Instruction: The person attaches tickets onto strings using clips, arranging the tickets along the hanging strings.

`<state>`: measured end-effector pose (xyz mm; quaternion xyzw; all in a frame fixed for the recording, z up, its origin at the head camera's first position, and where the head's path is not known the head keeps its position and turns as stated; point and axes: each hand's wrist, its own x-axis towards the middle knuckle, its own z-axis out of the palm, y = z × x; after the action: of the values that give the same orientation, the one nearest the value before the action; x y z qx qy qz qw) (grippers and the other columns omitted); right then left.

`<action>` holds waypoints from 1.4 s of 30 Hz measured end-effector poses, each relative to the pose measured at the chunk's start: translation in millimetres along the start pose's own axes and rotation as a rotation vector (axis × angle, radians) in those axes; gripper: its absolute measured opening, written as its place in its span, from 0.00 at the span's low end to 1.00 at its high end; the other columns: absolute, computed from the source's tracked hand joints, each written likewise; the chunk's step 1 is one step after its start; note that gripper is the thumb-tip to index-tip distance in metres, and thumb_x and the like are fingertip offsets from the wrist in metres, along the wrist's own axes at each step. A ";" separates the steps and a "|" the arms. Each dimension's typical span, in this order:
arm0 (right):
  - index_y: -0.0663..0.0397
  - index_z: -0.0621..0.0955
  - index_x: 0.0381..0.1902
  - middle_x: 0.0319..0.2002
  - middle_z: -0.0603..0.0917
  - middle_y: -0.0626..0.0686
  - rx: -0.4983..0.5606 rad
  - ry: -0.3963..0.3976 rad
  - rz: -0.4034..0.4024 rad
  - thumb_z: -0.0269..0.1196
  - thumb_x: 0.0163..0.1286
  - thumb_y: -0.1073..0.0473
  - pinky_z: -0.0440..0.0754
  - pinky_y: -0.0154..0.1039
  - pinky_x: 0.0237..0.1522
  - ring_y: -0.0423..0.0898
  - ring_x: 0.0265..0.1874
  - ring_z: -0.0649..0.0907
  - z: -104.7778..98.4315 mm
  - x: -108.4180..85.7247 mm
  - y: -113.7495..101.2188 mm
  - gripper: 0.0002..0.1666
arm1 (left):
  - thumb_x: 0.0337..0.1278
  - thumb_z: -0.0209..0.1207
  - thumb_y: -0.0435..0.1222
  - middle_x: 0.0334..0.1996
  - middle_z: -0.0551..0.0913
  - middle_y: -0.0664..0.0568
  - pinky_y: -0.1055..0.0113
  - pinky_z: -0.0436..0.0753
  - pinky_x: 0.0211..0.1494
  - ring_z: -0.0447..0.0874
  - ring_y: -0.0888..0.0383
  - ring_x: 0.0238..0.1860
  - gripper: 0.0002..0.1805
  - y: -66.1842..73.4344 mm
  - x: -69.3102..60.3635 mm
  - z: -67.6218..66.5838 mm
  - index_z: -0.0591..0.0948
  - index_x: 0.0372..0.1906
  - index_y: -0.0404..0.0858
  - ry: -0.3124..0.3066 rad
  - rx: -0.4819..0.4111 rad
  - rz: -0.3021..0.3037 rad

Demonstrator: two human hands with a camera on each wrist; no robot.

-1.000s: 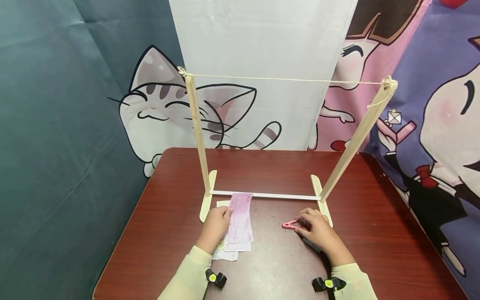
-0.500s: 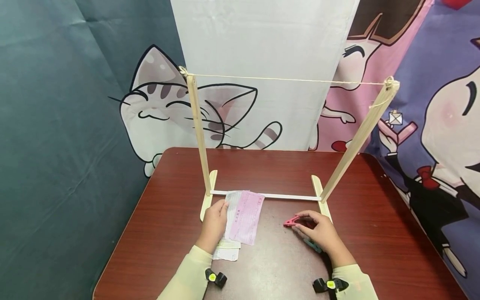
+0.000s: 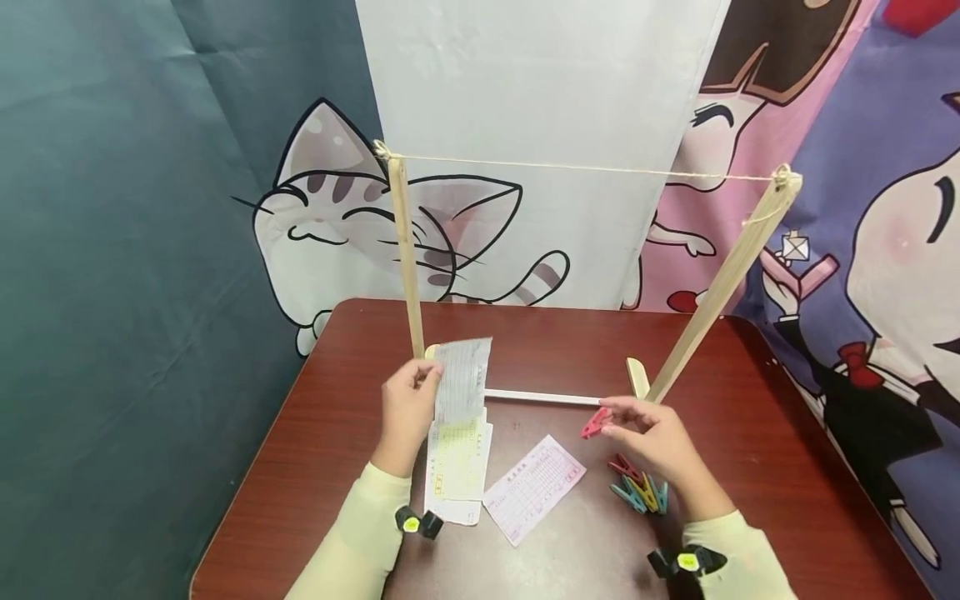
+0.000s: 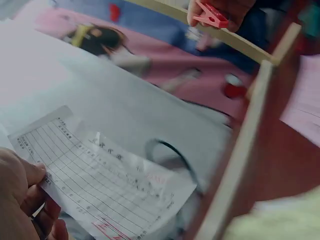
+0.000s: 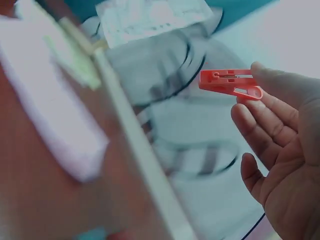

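One printed cloth backdrop (image 3: 525, 83) fills the rear, with a smiling cartoon cat and other cartoon figures on it. Before it spreads a reddish-brown table (image 3: 322, 433), its corners rounded. On the table stands a wooden frame (image 3: 717, 292): two upright posts, a cord (image 3: 585, 167) tied between their tops, and a white crossbar (image 3: 543, 397) low down. Two pale yellow sleeves reach in from the near edge. The left hand (image 3: 405, 408) pinches a greyish-white slip (image 3: 461, 379) by its left edge, thumb on the printed face, the other fingers curled behind. The right hand (image 3: 656, 442) has thumb and finger pinching one end of a red clothespin, while the remaining fingers bend loosely and hold nothing. That greyish slip is tilted up, hiding the crossbar's left end; its form is ruled in lines, with red print near one corner. Below it a yellowish slip (image 3: 459, 458) lies over a white slip (image 3: 461, 512). Just to their right a pink slip (image 3: 534, 490) lies askew on the table. Near the right hand sits a small heap of clothespins (image 3: 637, 486), red, yellow and blue-green. Smallest, the red clothespin (image 3: 595, 423) is held above the table, near the crossbar's right end.
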<state>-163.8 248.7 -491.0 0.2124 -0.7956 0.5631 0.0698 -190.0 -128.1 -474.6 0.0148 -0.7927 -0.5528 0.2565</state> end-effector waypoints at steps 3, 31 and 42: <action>0.62 0.87 0.49 0.38 0.90 0.55 -0.039 -0.042 -0.135 0.74 0.60 0.75 0.84 0.31 0.38 0.42 0.35 0.87 -13.7 32.0 -42.3 0.19 | 0.65 0.69 0.34 0.28 0.87 0.49 0.71 0.76 0.29 0.76 0.58 0.26 0.04 28.5 23.5 -5.7 0.90 0.39 0.36 0.035 -0.064 0.044; 0.52 0.91 0.32 0.30 0.90 0.43 -0.309 0.017 -0.197 0.79 0.60 0.56 0.64 0.34 0.27 0.38 0.26 0.76 23.6 280.2 -330.4 0.08 | 0.71 0.65 0.39 0.34 0.89 0.43 0.72 0.79 0.33 0.82 0.60 0.31 0.13 168.1 129.3 -30.7 0.90 0.45 0.32 0.140 -0.160 0.225; 0.54 0.90 0.35 0.35 0.89 0.45 -0.425 -0.107 -0.132 0.78 0.62 0.56 0.64 0.35 0.28 0.40 0.33 0.76 41.0 301.6 -330.0 0.08 | 0.72 0.64 0.40 0.35 0.89 0.44 0.72 0.79 0.31 0.83 0.58 0.31 0.14 169.8 128.8 -30.5 0.90 0.47 0.33 0.144 -0.178 0.197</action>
<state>-292.5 41.5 -114.1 0.2741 -0.8832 0.3651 0.1075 -244.7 -128.3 -266.3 -0.0463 -0.7177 -0.5907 0.3659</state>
